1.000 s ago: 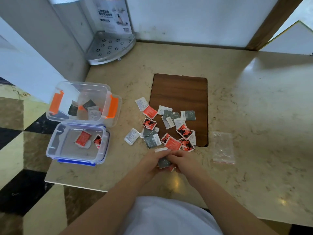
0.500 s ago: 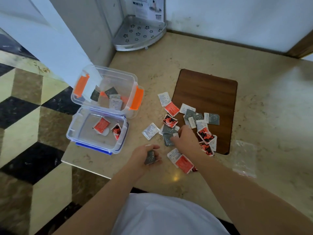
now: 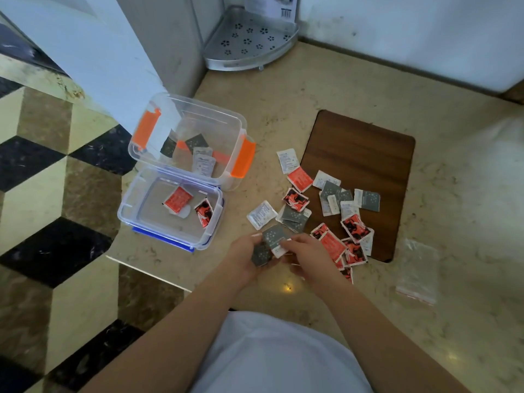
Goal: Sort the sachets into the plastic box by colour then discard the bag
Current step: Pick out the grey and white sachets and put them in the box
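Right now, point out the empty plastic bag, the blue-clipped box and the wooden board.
Empty plastic bag [image 3: 417, 272]: head view, middle of the clear film.
Blue-clipped box [image 3: 163, 233]: head view, blue clip on its near wall.
Wooden board [image 3: 360, 148]: head view, bare far half.

Gripping grey sachets with left hand and right hand above counter, right of plastic boxes.
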